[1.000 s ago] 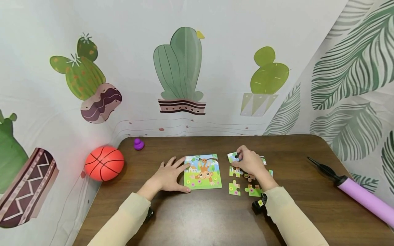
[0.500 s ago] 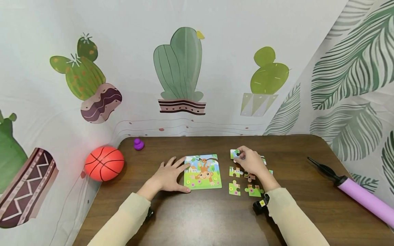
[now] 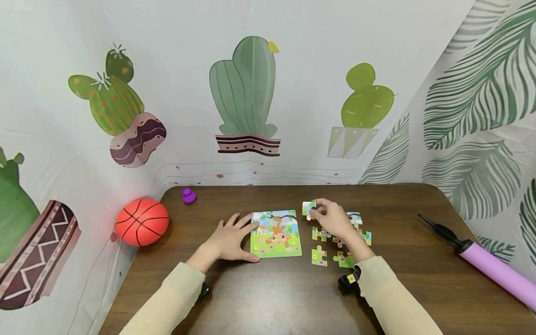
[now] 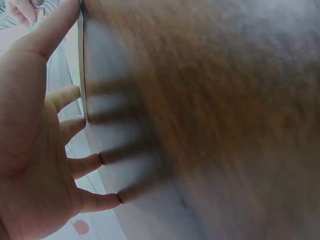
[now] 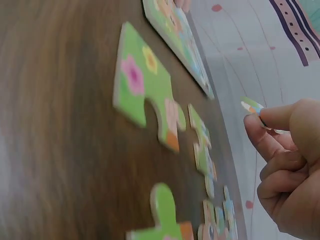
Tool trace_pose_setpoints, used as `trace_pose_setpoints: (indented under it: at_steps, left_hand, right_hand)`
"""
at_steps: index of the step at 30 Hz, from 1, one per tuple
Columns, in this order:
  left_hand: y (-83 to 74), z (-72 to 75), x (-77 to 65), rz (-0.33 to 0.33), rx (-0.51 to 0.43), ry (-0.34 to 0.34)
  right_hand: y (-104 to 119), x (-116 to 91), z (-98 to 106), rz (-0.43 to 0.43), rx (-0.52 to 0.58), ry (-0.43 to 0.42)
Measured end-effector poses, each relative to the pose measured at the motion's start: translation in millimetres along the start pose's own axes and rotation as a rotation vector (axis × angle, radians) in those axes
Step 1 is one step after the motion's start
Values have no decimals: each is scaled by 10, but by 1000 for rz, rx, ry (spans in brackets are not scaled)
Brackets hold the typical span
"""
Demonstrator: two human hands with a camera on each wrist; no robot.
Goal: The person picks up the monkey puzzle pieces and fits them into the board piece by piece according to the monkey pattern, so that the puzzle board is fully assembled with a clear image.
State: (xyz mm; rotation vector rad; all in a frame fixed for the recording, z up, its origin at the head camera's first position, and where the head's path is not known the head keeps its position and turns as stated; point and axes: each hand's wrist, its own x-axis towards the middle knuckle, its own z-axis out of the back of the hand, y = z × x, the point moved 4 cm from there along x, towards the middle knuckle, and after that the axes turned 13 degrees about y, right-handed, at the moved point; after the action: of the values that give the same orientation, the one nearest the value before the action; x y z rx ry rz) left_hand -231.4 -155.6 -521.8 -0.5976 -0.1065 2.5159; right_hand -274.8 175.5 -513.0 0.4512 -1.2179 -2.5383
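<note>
A square monkey picture board lies flat at the middle of the table. My left hand rests with spread fingers at its left side, the fingertips touching its edge; in the left wrist view the straight fingers meet the tabletop. My right hand pinches a blue and green jigsaw piece between thumb and forefinger. That piece is held above the table in the right wrist view, mostly hidden by the fingertips. Below and beside this hand lie several other jigsaw pieces, laid apart in rows and partly covered by the hand and wrist.
A purple rubber duck stands at the table's back left corner. An orange basketball sits by the left edge. On the right lies a pink-purple hand pump with a black nozzle. A printed cloth hangs behind the table.
My right hand has lifted the jigsaw piece from the back left of the loose pieces and carried it left towards the board. My left hand has stayed put.
</note>
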Motion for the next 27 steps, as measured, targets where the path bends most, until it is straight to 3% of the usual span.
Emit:
trace_pose_setpoints:
  at_steps: [10, 27]
  left_hand:
    - [-3, 7, -4, 3, 7, 5]
    - [17, -16, 11, 13, -3, 17]
  right_hand:
    - [177, 75, -266, 31, 119, 99]
    - [417, 234, -709, 20, 169, 129]
